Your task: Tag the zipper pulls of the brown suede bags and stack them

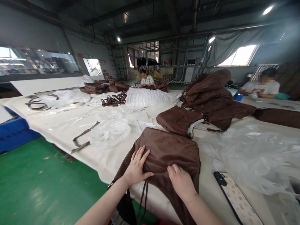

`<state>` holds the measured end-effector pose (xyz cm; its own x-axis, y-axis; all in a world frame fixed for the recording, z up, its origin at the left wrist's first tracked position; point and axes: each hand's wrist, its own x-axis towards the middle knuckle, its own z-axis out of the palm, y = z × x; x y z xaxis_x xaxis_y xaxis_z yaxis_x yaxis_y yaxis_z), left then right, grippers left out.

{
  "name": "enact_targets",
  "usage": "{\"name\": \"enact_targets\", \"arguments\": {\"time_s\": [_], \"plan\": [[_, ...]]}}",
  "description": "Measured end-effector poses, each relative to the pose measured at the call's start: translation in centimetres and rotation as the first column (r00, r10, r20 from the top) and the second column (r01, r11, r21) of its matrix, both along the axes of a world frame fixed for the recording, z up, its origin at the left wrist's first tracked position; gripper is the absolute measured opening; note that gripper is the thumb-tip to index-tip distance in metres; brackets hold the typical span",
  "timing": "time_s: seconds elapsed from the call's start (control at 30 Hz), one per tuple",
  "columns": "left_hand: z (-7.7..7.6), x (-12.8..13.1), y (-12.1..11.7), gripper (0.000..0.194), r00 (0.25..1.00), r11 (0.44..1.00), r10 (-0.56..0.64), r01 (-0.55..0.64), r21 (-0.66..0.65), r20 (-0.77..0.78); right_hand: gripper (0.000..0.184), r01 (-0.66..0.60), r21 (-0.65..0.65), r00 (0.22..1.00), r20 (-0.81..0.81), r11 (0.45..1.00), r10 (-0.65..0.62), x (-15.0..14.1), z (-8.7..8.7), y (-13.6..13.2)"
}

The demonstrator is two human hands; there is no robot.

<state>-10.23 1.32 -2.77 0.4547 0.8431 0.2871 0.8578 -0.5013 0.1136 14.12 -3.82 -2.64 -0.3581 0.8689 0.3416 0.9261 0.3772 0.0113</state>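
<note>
A dark brown handbag (pixel 168 143) lies at the table's front edge, its zipper line running across the side facing up. Thin cords hang from it over the edge. My left hand (pixel 138 165) rests on the bag with its fingers spread, left of and over the zipper. At the zipper's right end, my right hand (pixel 180 179) has its fingers bent and pressed together. What they grip there, if anything, is hidden beneath them. Just beyond lies another brown bag (pixel 178 118), close to the far edge of the first.
Brown bags are piled (pixel 211 97) at the right. A phone (pixel 236 197) and clear plastic bags (pixel 253 156) lie right of my hands. A strap (pixel 85 137) and more plastic film (pixel 110 131) are at left. Two people (pixel 146 79) sit at the far side.
</note>
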Motion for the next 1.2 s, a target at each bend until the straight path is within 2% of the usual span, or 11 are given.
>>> {"name": "enact_targets", "arguments": {"time_s": [0.13, 0.27, 0.37, 0.53, 0.6, 0.7, 0.8, 0.93, 1.07, 1.13, 1.2], "plan": [[0.2, 0.0, 0.1, 0.102, 0.999, 0.999, -0.017, 0.018, -0.028, 0.032, 0.024, -0.036, -0.073, 0.98, 0.191, 0.997, 0.049, 0.4, 1.2, 0.8], [0.1, -0.2, 0.1, 0.1, 0.997, 0.998, -0.03, 0.034, -0.053, 0.076, 0.021, -0.134, -0.124, 0.956, 0.245, 0.983, 0.161, 1.3, 1.8, 1.0], [-0.2, -0.5, 0.3, 0.095, 0.992, 0.996, -0.038, 0.047, -0.073, 0.121, 0.019, -0.18, -0.113, 0.94, 0.271, 0.977, 0.204, 1.6, 1.9, 1.0], [0.1, -1.4, 1.3, 0.06, 0.979, 0.957, -0.014, 0.073, -0.282, 0.205, 0.016, -0.223, -0.093, 0.901, 0.362, 0.97, 0.241, 2.0, 2.3, 1.1], [0.6, -1.7, 1.8, 0.056, 0.978, 0.924, 0.002, 0.079, -0.373, 0.21, 0.017, -0.253, -0.117, 0.883, 0.379, 0.96, 0.279, 2.5, 2.6, 1.1], [1.0, -1.7, 2.2, 0.052, 0.979, 0.905, 0.008, 0.08, -0.418, 0.206, 0.019, -0.269, -0.17, 0.867, 0.387, 0.948, 0.315, 3.4, 3.0, 1.1], [0.8, -1.6, 1.8, 0.051, 0.983, 0.933, -0.027, 0.089, -0.348, 0.179, 0.02, -0.237, -0.224, 0.871, 0.381, 0.945, 0.309, 3.9, 3.9, 0.6], [-1.2, -1.7, 1.5, 0.059, 0.986, 0.994, -0.05, 0.064, -0.087, 0.157, 0.014, -0.161, -0.249, 0.927, 0.294, 0.955, 0.232, 4.2, 4.5, -0.9], [-3.2, -1.3, 2.3, 0.09, 0.985, 0.985, -0.129, 0.114, 0.132, 0.112, 0.014, -0.061, -0.141, 0.987, 0.14, 0.988, 0.08, 5.7, 4.0, -3.0], [-3.6, -0.5, 2.5, 0.094, 0.983, 0.974, -0.165, 0.15, 0.168, 0.079, 0.015, 0.021, -0.057, 0.996, 0.087, 0.998, -0.016, 7.5, 4.0, -4.1], [-3.9, 0.4, 2.7, 0.091, 0.983, 0.968, -0.175, 0.161, 0.192, 0.059, 0.016, 0.17, 0.043, 0.985, 0.017, 0.985, -0.17, 10.2, 4.7, -4.8]]}}
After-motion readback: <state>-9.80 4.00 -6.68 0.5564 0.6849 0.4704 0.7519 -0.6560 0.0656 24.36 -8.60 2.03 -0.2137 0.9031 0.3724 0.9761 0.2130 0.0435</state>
